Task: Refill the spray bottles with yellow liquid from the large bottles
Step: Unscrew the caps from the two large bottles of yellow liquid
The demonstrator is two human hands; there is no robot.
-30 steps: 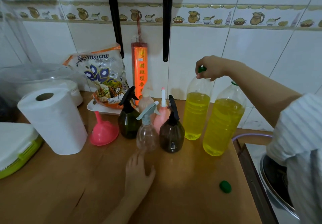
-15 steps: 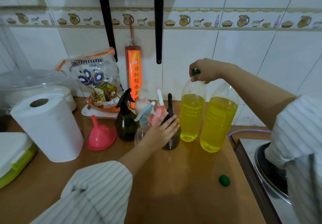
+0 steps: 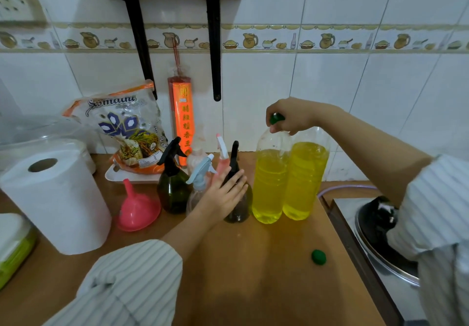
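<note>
Nearest me, toward the table's (image 3: 253,275) right edge, a loose green cap (image 3: 318,257) lies by itself on the bare wood. Further in, my left hand (image 3: 224,197) reaches to the cluster of spray bottles, its fingers (image 3: 236,177) stretched out flat and spread, resting against the dark brown spray bottle (image 3: 238,207) without closing round it. Just left of that stand the clear spray bottle with the pale blue trigger (image 3: 199,188) and the dark green spray bottle (image 3: 173,191), and a pink funnel (image 3: 137,209) sits mouth-down beside them, with a big paper towel roll (image 3: 55,199) at the left edge. A pink spray bottle (image 3: 222,158) stands behind the cluster. To the right of the brown one, touching it, the two large bottles stand upright side by side, each well filled with yellow liquid: the nearer large bottle (image 3: 271,183) and the farther large bottle (image 3: 305,181). My right hand (image 3: 291,115) is over the nearer one's top, fingers curled tight round its green cap (image 3: 276,118). Against the back wall lean a printed bag (image 3: 121,128) on a white tray (image 3: 132,174) and an orange packet (image 3: 183,120).
</note>
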